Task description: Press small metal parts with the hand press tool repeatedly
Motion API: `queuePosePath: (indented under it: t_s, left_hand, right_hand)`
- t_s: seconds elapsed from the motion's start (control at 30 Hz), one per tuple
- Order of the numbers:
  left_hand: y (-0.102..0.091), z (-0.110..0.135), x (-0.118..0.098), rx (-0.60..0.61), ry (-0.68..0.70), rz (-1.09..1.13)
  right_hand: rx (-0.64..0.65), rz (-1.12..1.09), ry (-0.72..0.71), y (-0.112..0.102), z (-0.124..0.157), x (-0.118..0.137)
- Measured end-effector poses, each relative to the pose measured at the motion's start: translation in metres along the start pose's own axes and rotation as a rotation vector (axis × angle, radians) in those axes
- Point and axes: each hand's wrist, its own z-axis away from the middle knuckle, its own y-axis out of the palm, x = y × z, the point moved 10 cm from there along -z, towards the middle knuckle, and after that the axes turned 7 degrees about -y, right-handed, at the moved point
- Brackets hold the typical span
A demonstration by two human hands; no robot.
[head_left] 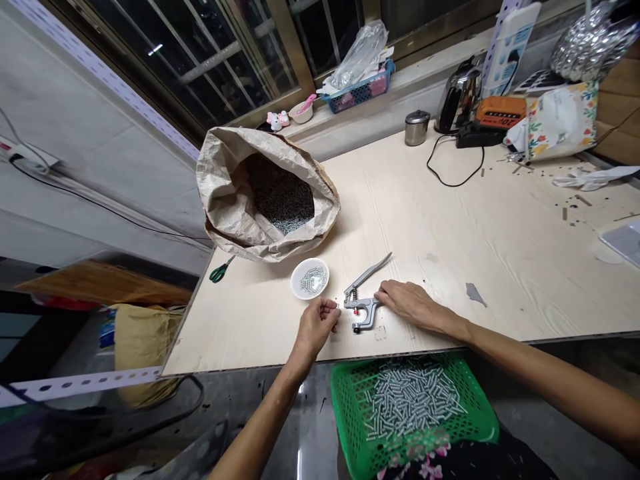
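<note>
My right hand is closed around the lower handle of grey snap-fastener pliers, which rest on the table. The upper handle is raised, so the jaws stand apart; a spring and a red tip show at the head. Just left of the jaws, my left hand is closed in a pinch. Something tiny seems to be at its fingertips, too small to name. Beyond the left hand stands a white bowl with small shiny metal pieces in it.
A large paper-like sack of small dark and silvery pieces stands behind the bowl. Green-handled scissors lie at left. Below the table's front edge is a green basket of metal pieces. A lidded metal canister and kettle stand at the back.
</note>
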Motion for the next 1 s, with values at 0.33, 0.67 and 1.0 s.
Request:
queuePosePath:
  t_s: [0.33,0.67,1.0]
  left_hand:
    - [0.012,0.009,0.032,-0.012,-0.135,0.308]
    - [0.014,0.005,0.031,-0.057,-0.070,0.114]
    - [0.019,-0.005,0.035,-0.008,-0.068,-0.088]
  right_hand:
    - [-0.165,0.006,-0.054,-0.010,0.013,0.017]
    - [-0.190,0.008,-0.095,-0.012,0.015,0.022]
    - [-0.135,-0.004,-0.062,-0.003,0.013,0.016]
